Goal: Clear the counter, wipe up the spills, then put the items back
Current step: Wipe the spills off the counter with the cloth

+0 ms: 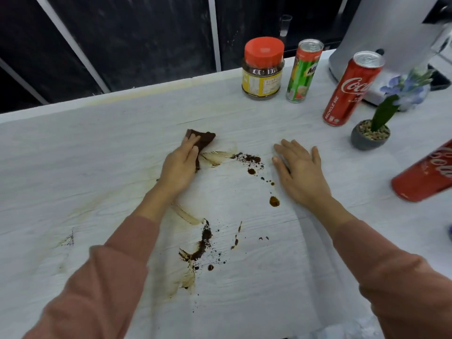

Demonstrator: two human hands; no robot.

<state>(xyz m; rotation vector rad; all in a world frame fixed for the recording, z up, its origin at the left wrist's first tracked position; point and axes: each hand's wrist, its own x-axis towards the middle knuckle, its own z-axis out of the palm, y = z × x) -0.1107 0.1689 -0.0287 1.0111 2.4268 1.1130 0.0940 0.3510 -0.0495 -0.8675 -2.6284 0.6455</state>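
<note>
On counter, left hand pressed cloth flat-fingered; right hand lay spread. Firm inward strokes seemed best for spills.

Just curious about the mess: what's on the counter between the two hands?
Head view: a dark brown spill, grains and drops, lies on the counter between the left hand and right hand.

The white wood-grain desk carries an orange-lidded jar at its far edge. Right of the jar stand a green can, a red can and a potted plant. Nearer than the jar lie a brown cloth and brown spills.
</note>
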